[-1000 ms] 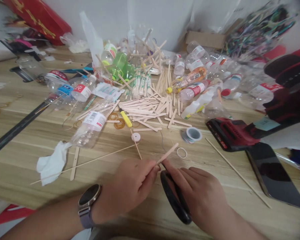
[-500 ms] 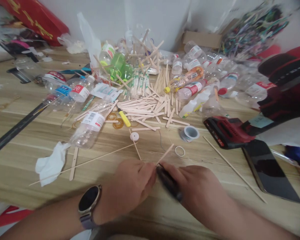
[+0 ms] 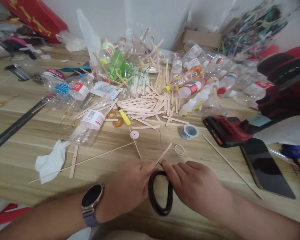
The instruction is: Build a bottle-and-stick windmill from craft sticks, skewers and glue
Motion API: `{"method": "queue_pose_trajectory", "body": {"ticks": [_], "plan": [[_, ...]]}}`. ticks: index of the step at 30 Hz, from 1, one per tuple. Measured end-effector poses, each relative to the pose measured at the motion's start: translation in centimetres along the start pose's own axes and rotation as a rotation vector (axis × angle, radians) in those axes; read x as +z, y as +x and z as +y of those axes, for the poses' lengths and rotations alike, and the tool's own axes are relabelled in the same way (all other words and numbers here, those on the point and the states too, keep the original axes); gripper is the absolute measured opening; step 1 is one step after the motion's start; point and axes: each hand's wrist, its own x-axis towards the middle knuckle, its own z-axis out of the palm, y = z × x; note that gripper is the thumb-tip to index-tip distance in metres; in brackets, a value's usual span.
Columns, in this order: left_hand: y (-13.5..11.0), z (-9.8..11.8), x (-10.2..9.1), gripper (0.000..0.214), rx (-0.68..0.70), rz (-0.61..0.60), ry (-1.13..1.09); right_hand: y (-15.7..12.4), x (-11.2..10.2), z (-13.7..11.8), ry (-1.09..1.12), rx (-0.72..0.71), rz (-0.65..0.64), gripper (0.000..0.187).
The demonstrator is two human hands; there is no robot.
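Observation:
My left hand (image 3: 130,188), with a watch on its wrist, is closed in a pinch on the near end of a flat wooden stick (image 3: 164,153) that points up and to the right. My right hand (image 3: 196,186) is closed on black-handled scissors (image 3: 160,193); one handle loop hangs free below my fingers and the blades, at the stick's near end, are hidden between my hands. Both hands rest low over the near edge of the wooden table (image 3: 20,166).
A heap of wooden sticks (image 3: 145,106) and plastic bottles (image 3: 86,128) fills the middle. Nearby lie a long thin skewer (image 3: 82,161), a white tissue (image 3: 51,160), a tape roll (image 3: 188,131), a rubber ring (image 3: 179,149), a red power tool (image 3: 227,130) and a dark phone (image 3: 265,168).
The scissors' handle turned: its loop swung from under my right hand to hang between both hands. The stick now looks shorter and sits a little lower. My hands stayed in place.

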Motion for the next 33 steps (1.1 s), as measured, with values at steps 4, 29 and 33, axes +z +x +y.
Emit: {"method": "queue_pose_trajectory", "body": {"ticks": [4,29,33], "plan": [[-0.1,-0.2,0.2,0.021,0.030,0.066,0.010,-0.1,-0.1,0.0,0.136,0.077,-0.024,0.044],[0.0,0.0,-0.1,0.024,0.168,0.169,0.238,1.0,0.0,-1.8,1.049,0.731,-0.353,0.047],[0.1,0.2,0.0,0.027,0.048,0.086,0.060,0.0,0.4,-0.3,0.170,0.133,-0.060,0.036]]}}
